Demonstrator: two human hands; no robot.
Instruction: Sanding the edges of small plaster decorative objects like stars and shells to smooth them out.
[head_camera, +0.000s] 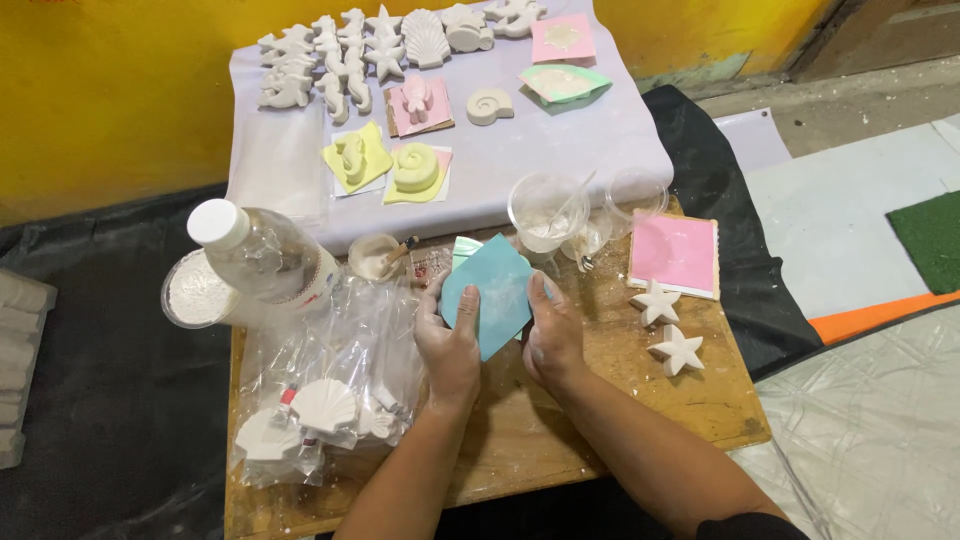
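At the centre of the head view, on the wooden table, both hands hold one blue mould, a flat diamond-shaped piece that is lifted and tilted. The left hand grips its edge at 8 o'clock, the thumb lying on top and the other fingers closed under it. The right hand grips the edge at 4 o'clock, the fingers clamped in the same way.

At 9 o'clock from the mould lies a clear plastic bottle with a white cap, beside a round tub of white powder. At 7 o'clock are clear bags with a white shell cast. At 1 o'clock stands a clear cup with a stirring stick. At 3 o'clock lies a pink square mould, and under it two white star casts. At 12 o'clock, far, many white sea-shaped casts rest on a pale cloth.
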